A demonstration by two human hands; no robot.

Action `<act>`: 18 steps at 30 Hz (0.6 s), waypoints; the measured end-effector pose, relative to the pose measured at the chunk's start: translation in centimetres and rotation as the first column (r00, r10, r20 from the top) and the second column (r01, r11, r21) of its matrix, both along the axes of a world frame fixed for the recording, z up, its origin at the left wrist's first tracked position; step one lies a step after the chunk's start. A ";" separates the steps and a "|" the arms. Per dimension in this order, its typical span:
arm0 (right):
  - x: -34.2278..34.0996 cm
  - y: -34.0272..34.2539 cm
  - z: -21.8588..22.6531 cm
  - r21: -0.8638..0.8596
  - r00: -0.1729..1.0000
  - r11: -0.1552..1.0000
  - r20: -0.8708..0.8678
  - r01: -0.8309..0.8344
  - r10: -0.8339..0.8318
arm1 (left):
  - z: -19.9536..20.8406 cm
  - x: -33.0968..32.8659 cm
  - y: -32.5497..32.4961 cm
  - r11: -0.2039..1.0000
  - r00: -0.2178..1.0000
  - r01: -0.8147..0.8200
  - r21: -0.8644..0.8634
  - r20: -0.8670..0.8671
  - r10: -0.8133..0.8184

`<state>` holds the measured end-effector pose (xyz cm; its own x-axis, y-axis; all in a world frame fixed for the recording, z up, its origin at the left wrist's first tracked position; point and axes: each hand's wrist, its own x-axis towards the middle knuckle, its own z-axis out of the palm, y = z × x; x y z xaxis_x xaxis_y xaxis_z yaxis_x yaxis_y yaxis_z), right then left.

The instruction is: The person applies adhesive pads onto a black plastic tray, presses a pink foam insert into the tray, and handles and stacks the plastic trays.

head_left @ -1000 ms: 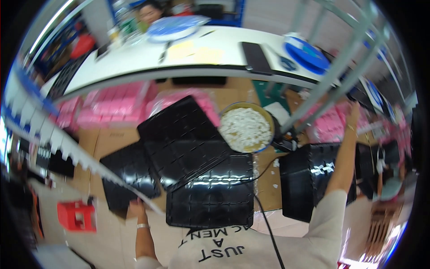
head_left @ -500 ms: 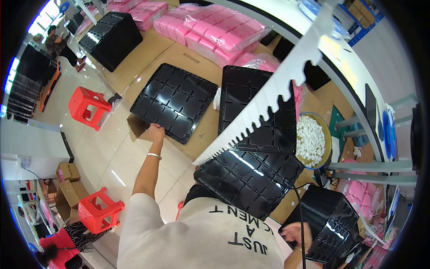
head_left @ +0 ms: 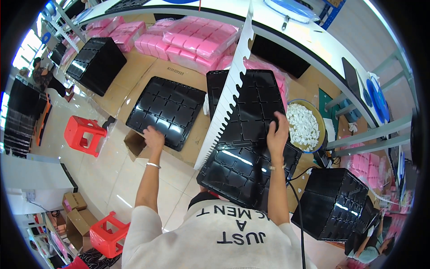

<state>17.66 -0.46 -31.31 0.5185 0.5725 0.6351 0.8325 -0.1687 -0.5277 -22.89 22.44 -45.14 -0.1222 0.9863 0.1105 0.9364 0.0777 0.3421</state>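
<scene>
A: What did the left hand rest on?

B: It lay flat on the near edge of a black moulded tray, which sat on cardboard sheeting at about ten o'clock from the person.

A: And the right hand?

B: It pressed open-fingered on a second black tray at twelve o'clock, which lay over a third tray nearer the body. A white saw-toothed strip crossed in front of them.

A: Anything around?

B: A bowl of white pieces at one o'clock, pink packets at eleven, a stack of black trays at three, and a red stool at nine.
</scene>
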 end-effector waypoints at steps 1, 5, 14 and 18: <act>1.6 1.6 -1.0 0.004 0.990 0.993 0.070 0.121 -0.121 | -1.5 -0.1 0.7 0.969 0.983 0.136 0.207 0.092 -0.157; 9.6 1.0 -7.3 -0.292 0.914 0.870 0.049 0.398 -0.403 | 1.5 11.8 -1.8 0.743 0.242 0.608 -0.279 0.957 0.162; 6.2 1.3 -5.9 -0.123 0.942 0.954 -0.168 0.273 -0.291 | 0.9 14.2 -5.5 0.782 0.416 0.620 -0.063 0.872 -0.259; 2.6 4.9 -0.8 -0.447 0.923 0.893 -0.321 0.052 -0.214 | 3.0 8.4 -9.0 0.924 0.420 0.379 0.048 0.881 -0.218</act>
